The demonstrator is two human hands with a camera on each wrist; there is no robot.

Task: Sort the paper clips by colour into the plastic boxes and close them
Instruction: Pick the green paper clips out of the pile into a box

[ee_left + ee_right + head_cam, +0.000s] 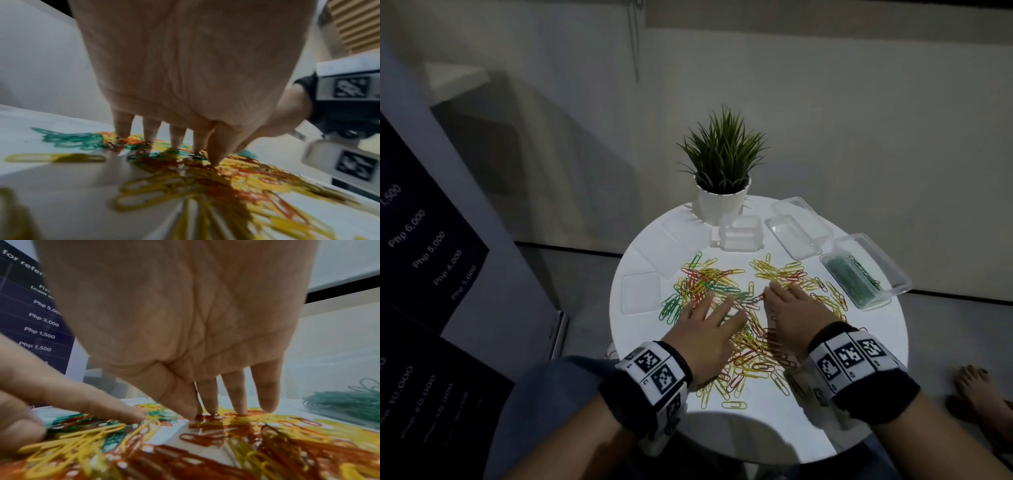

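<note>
A mixed pile of yellow, red and green paper clips (739,308) covers the middle of the round white table (876,342). My left hand (722,310) lies palm down on the pile, fingers straight and spread, with its fingertips (176,142) touching the clips. Just to its right, my right hand (787,294) also lies flat, its fingertips (238,404) pressing on red and yellow clips (205,439). Neither hand holds a clip. An open clear box (893,274) at the right holds green clips (349,402).
An empty open clear box (796,236) and small stacked clear boxes (739,234) stand behind the pile. Flat clear lids (641,293) lie at the left. A potted plant (722,192) stands at the far edge. A dark price board (421,246) is left of the table.
</note>
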